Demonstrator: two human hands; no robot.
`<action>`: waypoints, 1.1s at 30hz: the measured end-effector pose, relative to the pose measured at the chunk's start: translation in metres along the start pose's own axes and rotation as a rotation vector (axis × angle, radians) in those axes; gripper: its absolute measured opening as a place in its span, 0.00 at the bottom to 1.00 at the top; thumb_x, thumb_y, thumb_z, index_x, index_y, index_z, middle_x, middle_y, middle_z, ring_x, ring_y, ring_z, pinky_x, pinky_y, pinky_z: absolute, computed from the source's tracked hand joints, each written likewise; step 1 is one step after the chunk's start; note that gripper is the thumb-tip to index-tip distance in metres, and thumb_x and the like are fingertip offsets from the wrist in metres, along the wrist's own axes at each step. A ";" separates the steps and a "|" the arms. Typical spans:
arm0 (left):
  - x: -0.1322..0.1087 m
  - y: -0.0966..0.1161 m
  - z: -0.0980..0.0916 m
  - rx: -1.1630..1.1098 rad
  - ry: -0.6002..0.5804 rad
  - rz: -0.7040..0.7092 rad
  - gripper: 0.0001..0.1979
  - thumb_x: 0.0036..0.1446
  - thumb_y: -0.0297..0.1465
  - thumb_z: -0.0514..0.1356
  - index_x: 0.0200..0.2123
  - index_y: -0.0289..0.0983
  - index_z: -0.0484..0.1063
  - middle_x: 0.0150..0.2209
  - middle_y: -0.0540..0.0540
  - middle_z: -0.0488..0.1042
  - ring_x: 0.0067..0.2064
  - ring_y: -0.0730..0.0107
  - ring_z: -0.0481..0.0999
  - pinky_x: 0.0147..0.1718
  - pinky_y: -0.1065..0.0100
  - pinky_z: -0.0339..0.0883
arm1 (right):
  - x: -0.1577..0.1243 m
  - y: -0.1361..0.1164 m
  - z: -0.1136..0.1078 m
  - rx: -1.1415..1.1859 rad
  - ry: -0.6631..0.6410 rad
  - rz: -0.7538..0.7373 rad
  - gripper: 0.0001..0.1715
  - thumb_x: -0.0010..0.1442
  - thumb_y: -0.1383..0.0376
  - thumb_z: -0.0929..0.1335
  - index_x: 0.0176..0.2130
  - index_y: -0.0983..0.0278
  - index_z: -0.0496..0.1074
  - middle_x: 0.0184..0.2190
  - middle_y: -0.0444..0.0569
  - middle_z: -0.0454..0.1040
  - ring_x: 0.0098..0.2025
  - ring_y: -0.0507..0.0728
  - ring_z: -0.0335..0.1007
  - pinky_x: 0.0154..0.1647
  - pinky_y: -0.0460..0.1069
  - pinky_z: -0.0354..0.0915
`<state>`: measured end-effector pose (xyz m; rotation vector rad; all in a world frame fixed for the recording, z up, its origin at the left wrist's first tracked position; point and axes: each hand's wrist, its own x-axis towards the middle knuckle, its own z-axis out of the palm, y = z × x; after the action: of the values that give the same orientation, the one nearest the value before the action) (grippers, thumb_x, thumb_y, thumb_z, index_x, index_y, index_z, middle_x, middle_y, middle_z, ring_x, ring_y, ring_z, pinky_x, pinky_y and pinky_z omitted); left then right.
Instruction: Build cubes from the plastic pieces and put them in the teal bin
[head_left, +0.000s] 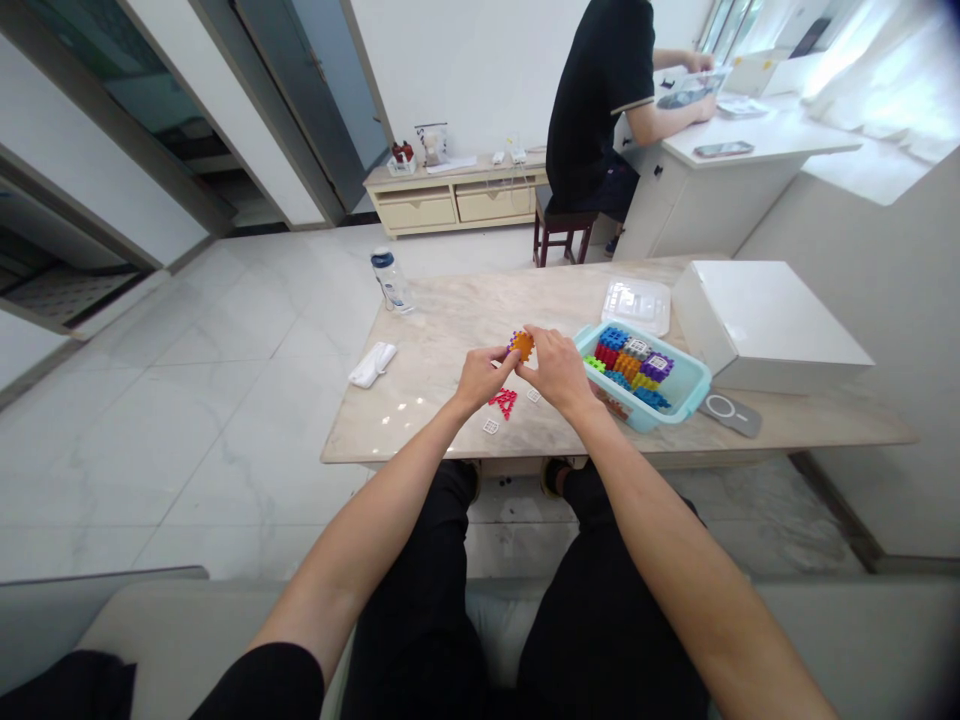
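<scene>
Above the table, my left hand (480, 377) and my right hand (556, 368) grip a small orange and purple construction of interlocking toy tiles (521, 346) between thumbs and fingers. Its orange face points toward me and purple toothed edges show at its left. Just below the hands, red tiles (504, 402) lie on the tabletop. Two white tiles rest close by, one white tile (490, 426) nearer the table's front edge. Right of my right hand stands a light blue basket (686, 402) with stacks of coloured tiles (628, 362) inside.
A clear plastic lid (636, 305) and a white box (772, 325) stand right of centre. A grey phone-like object (731, 412) lies beside the basket. On the left are a water bottle (391, 282) and a white pouch (373, 364). Another person (600, 110) sits at a white desk beyond.
</scene>
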<state>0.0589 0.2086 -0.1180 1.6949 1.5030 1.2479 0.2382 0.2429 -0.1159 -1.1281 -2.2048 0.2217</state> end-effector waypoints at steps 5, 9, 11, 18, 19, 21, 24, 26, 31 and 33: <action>0.002 0.000 -0.002 -0.023 0.036 -0.019 0.24 0.66 0.50 0.65 0.29 0.38 0.85 0.30 0.45 0.84 0.35 0.61 0.79 0.40 0.63 0.69 | 0.000 0.003 0.001 -0.003 0.006 0.001 0.29 0.71 0.61 0.72 0.67 0.68 0.72 0.60 0.64 0.80 0.62 0.72 0.74 0.61 0.63 0.67; 0.003 0.000 -0.002 -0.063 0.035 -0.044 0.24 0.65 0.51 0.65 0.29 0.38 0.85 0.29 0.46 0.82 0.34 0.62 0.77 0.38 0.63 0.69 | 0.000 0.004 0.001 -0.007 0.038 0.007 0.26 0.72 0.60 0.72 0.64 0.68 0.74 0.57 0.62 0.82 0.60 0.71 0.75 0.59 0.63 0.67; 0.002 0.000 -0.002 -0.094 0.032 -0.060 0.23 0.64 0.52 0.66 0.30 0.38 0.85 0.29 0.46 0.82 0.34 0.62 0.77 0.38 0.63 0.70 | 0.000 0.004 0.001 -0.001 0.052 0.011 0.25 0.71 0.60 0.72 0.63 0.67 0.75 0.57 0.62 0.82 0.60 0.71 0.75 0.60 0.63 0.66; 0.005 -0.003 -0.003 -0.260 0.012 -0.143 0.29 0.63 0.58 0.62 0.38 0.37 0.86 0.37 0.41 0.86 0.40 0.59 0.82 0.36 0.64 0.73 | 0.000 0.004 0.000 0.083 0.103 0.026 0.27 0.69 0.59 0.73 0.63 0.65 0.75 0.57 0.62 0.82 0.59 0.72 0.75 0.61 0.64 0.68; 0.006 -0.004 -0.004 -0.318 0.012 -0.175 0.32 0.64 0.59 0.59 0.40 0.36 0.86 0.40 0.39 0.87 0.42 0.58 0.83 0.37 0.63 0.74 | 0.000 0.003 0.000 0.103 0.115 0.021 0.27 0.69 0.59 0.73 0.63 0.65 0.75 0.57 0.61 0.82 0.59 0.71 0.75 0.62 0.64 0.68; 0.009 -0.006 -0.007 -0.483 0.002 -0.263 0.34 0.65 0.60 0.57 0.45 0.36 0.85 0.47 0.36 0.87 0.47 0.55 0.85 0.39 0.63 0.76 | 0.000 0.002 -0.001 0.139 0.128 -0.002 0.27 0.70 0.59 0.73 0.64 0.64 0.74 0.57 0.60 0.82 0.59 0.70 0.75 0.62 0.64 0.68; 0.010 -0.008 -0.011 -0.698 -0.087 -0.349 0.32 0.61 0.59 0.64 0.49 0.37 0.84 0.53 0.35 0.86 0.53 0.53 0.84 0.42 0.63 0.76 | 0.000 -0.001 -0.003 0.169 0.123 -0.045 0.27 0.70 0.58 0.72 0.64 0.63 0.74 0.58 0.60 0.81 0.60 0.70 0.76 0.63 0.64 0.67; 0.008 -0.006 -0.013 -0.717 -0.168 -0.329 0.32 0.61 0.58 0.66 0.51 0.36 0.85 0.53 0.34 0.86 0.53 0.53 0.84 0.43 0.64 0.76 | 0.000 -0.004 -0.003 0.172 0.110 -0.056 0.27 0.71 0.58 0.72 0.64 0.63 0.74 0.58 0.60 0.81 0.60 0.70 0.75 0.64 0.64 0.67; 0.004 -0.001 -0.014 -0.657 -0.197 -0.265 0.31 0.62 0.55 0.68 0.52 0.35 0.86 0.50 0.33 0.87 0.50 0.54 0.85 0.41 0.65 0.72 | 0.000 -0.006 -0.004 0.171 0.093 -0.058 0.27 0.72 0.58 0.71 0.65 0.63 0.73 0.57 0.60 0.81 0.60 0.70 0.75 0.63 0.63 0.66; 0.004 0.000 -0.014 -0.644 -0.195 -0.270 0.31 0.62 0.55 0.68 0.51 0.34 0.86 0.49 0.33 0.87 0.49 0.54 0.85 0.40 0.65 0.72 | 0.000 -0.006 -0.004 0.161 0.095 -0.067 0.26 0.72 0.58 0.72 0.65 0.63 0.73 0.57 0.60 0.81 0.60 0.70 0.75 0.63 0.63 0.66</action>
<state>0.0463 0.2095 -0.1107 1.1115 1.0182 1.2061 0.2370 0.2387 -0.1105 -0.9564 -2.0963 0.3050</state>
